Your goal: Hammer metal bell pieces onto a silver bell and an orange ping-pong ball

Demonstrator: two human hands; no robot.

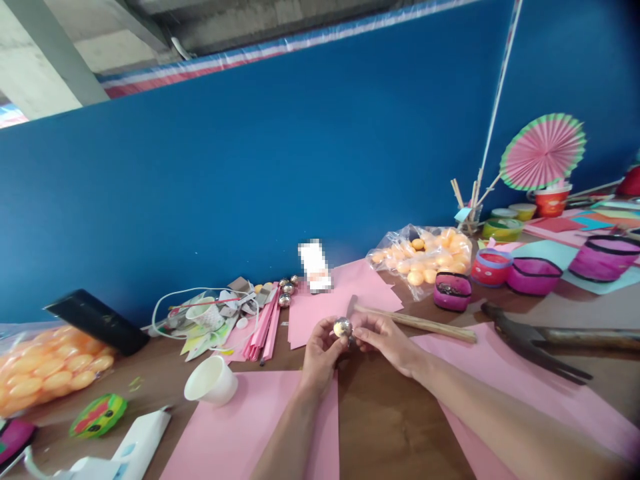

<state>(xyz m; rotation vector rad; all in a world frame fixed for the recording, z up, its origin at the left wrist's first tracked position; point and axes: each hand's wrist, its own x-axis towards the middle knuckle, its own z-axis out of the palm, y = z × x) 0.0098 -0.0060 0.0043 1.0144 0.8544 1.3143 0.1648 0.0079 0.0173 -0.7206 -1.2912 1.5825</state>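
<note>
My left hand [321, 353] grips a small ball [343, 327] between thumb and fingers. Shiny silver pieces cover most of it, and a pale yellow patch shows on its side. The closed fingertips of my right hand [383, 340] meet the ball's right side; whatever they pinch, if anything, is too small to make out. Just behind my right hand lies a hammer with a wooden handle [430, 325]. Several finished-looking silver balls [285, 300] sit farther back to the left. Pink paper sheets [265, 413] lie under and around my hands.
A bag of orange balls [435, 257] lies at the back right, another bag [55, 363] at the left. A claw hammer [530, 343] rests at the right beside purple pouches [535, 275]. A white cup [211, 381] and power strip [143, 443] are on the left; a blue partition [300, 147] stands behind.
</note>
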